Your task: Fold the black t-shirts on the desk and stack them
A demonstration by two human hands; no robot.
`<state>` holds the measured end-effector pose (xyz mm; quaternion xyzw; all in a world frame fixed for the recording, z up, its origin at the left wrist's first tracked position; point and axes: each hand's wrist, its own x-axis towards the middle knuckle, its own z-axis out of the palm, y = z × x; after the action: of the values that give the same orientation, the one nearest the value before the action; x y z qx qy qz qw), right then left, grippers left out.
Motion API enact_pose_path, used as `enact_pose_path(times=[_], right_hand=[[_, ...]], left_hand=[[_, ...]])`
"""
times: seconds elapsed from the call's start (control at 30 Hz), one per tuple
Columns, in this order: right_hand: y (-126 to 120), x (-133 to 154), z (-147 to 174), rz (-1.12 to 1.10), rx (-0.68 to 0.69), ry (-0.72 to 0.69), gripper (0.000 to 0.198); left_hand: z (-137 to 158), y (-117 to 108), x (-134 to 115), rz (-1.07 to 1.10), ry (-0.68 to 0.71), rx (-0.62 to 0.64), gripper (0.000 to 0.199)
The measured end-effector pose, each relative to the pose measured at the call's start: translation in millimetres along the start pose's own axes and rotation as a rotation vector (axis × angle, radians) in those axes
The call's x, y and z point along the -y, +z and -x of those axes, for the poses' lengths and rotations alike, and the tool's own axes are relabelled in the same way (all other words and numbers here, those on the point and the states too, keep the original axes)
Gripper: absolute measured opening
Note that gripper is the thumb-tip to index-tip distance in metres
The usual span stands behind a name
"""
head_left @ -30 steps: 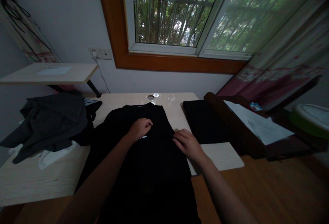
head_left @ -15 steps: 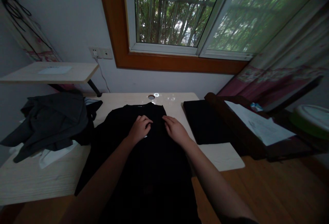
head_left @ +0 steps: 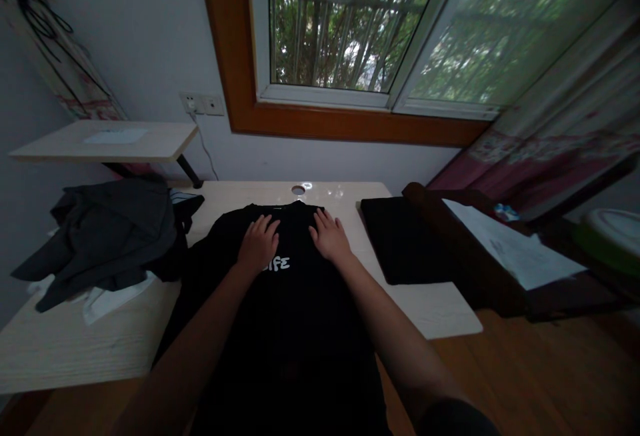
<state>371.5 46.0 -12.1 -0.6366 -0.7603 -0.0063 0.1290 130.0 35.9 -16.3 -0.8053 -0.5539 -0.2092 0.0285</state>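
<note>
A black T-shirt lies spread on the pale wooden table, its neckline toward the window. White lettering shows on its chest, partly covered by my left hand. That hand rests flat on the cloth left of the collar, fingers spread. On the other side, my right hand lies on the shirt near its right upper edge, fingers apart and stretched forward. Neither hand grips the fabric. The shirt's lower part merges with dark clothing near my body, so its hem cannot be made out.
A heap of dark grey clothes with white cloth under it lies at the left, below a raised shelf. Folded black fabric sits on the right. Beyond it are a dark brown piece of furniture and a white sheet.
My left hand has shifted left and its fingers have spread, uncovering part of the white lettering. My right hand has opened out and moved slightly forward. The view has shifted a little.
</note>
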Motion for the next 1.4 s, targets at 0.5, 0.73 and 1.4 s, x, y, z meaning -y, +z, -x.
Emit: enact_pose_path(times=[0.5,0.73,1.4], right_hand=[[1.1,-17.1,4.1,0.118,-0.035,0.118,0.053],[-6.9,-16.6,9.9,0.154,-0.128,0.120,0.045],[-32.1,1.9,23.3,0.241,0.011,0.137,0.040]], left_hand=[[18.7,-19.8,88.7,-0.206,-0.169,0.059,0.053],[21.4,-25.2,84.8,-0.159,-0.056,-0.139,0.040],[-22.8,-6.2,58.1,-0.118,-0.176,0.008,0.052]])
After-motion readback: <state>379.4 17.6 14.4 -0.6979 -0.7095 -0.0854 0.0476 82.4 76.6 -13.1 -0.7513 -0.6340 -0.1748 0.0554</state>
